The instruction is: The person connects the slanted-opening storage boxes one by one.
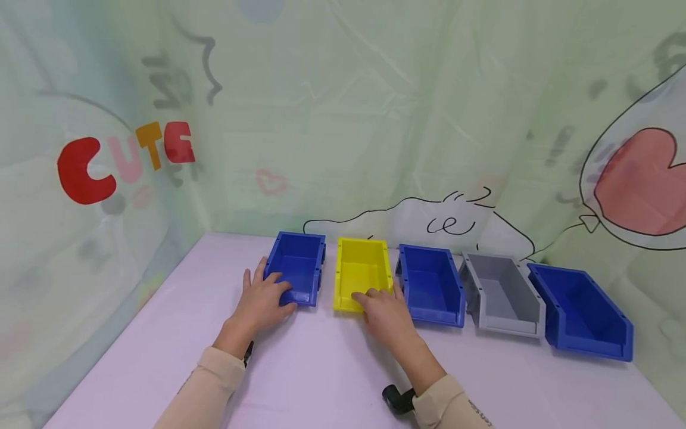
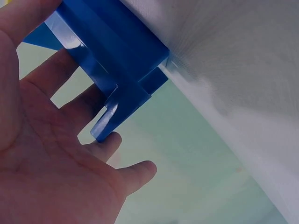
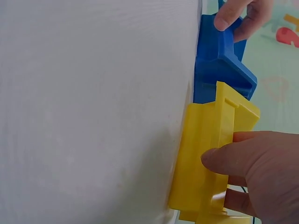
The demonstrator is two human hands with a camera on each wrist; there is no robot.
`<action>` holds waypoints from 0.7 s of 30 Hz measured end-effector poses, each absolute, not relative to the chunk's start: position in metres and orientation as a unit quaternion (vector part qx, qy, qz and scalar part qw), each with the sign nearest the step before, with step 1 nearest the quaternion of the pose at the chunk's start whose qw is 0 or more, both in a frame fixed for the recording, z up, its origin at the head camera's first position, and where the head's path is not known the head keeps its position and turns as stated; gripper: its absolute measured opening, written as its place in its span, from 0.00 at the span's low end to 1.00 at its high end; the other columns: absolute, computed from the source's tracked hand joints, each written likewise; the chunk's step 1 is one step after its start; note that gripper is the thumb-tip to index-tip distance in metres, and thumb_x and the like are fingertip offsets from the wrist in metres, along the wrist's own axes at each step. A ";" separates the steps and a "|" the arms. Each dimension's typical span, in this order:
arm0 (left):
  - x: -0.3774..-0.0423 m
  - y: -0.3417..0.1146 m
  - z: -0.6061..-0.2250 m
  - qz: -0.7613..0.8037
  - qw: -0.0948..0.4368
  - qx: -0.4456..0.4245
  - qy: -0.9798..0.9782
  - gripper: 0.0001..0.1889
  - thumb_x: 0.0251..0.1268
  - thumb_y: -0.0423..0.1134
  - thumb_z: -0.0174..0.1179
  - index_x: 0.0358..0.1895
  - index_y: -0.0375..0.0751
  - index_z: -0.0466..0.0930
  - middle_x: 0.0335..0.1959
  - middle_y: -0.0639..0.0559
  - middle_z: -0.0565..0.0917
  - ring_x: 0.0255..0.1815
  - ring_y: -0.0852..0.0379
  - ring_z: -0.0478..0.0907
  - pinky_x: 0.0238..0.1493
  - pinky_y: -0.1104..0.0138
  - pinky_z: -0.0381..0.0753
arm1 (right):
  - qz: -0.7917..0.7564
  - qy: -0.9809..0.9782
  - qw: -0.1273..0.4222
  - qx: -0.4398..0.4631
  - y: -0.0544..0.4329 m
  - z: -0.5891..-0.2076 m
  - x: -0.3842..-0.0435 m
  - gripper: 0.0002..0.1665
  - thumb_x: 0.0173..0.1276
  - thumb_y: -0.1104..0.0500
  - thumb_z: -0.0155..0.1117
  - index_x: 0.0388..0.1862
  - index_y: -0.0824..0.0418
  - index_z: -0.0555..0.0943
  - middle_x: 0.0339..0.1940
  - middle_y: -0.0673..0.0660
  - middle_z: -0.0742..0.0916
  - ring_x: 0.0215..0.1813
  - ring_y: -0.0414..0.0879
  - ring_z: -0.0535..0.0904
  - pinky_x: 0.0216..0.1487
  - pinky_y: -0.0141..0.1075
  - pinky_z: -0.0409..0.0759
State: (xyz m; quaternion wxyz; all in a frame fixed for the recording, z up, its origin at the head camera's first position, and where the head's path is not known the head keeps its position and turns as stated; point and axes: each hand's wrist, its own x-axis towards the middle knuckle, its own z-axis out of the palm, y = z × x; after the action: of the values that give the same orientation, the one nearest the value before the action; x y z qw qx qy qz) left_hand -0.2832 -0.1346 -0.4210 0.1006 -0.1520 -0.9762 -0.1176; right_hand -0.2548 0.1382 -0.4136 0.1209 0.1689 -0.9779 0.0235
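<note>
My left hand [image 1: 264, 302] is at the near left corner of the leftmost blue bin [image 1: 299, 262]. Its thumb lies outside the low front wall and the index finger reaches inside, pinching the wall, while the other fingers spread along the left side. In the left wrist view, the blue bin [image 2: 126, 46] shows its side lip beside the fingers. My right hand [image 1: 387, 311] grips the yellow bin [image 1: 363, 265] at its near right corner. In the right wrist view, the thumb [image 3: 217, 160] presses the front of the yellow bin [image 3: 194, 158], and the other fingers go behind its front edge.
To the right stand another blue bin [image 1: 431, 286], a grey bin [image 1: 504, 295] and a blue bin [image 1: 584, 313] at the far right. All sit in a row on the pale table [image 1: 316, 381], before a printed curtain [image 1: 321, 119].
</note>
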 end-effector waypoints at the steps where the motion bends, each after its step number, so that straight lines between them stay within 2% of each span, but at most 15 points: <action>1: -0.283 -0.135 -0.422 -0.117 0.101 -0.151 -0.976 0.24 0.62 0.54 0.69 0.57 0.44 0.86 0.69 0.37 0.78 0.83 0.28 0.47 0.76 0.26 0.48 | 0.023 -0.977 0.122 0.170 0.138 -0.414 -0.255 0.22 0.67 0.61 0.73 0.60 0.49 0.86 0.48 0.56 0.90 0.49 0.56 0.85 0.76 0.68 0.64; 10: -0.283 -0.134 -0.420 -0.118 0.098 -0.145 -0.978 0.24 0.63 0.54 0.69 0.57 0.45 0.86 0.69 0.37 0.78 0.84 0.29 0.46 0.76 0.26 0.47 | 0.026 -0.966 0.169 0.194 0.141 -0.417 -0.255 0.21 0.67 0.64 0.73 0.57 0.49 0.88 0.45 0.55 0.91 0.47 0.55 0.87 0.75 0.68 0.65; 21: -0.285 -0.134 -0.423 -0.130 0.096 -0.146 -0.976 0.22 0.62 0.52 0.71 0.54 0.44 0.87 0.70 0.38 0.77 0.84 0.28 0.46 0.77 0.29 0.50 | 0.056 -0.944 0.242 0.217 0.143 -0.418 -0.254 0.22 0.60 0.65 0.78 0.53 0.49 0.89 0.43 0.53 0.92 0.48 0.53 0.87 0.74 0.68 0.66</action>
State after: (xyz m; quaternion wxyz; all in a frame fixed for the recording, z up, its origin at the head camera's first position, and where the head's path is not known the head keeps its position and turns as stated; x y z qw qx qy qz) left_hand -0.2851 -0.1337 -0.4226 0.0957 -0.1461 -0.9760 -0.1304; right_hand -0.2543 0.1431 -0.4175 0.2418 0.2172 -0.9440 0.0560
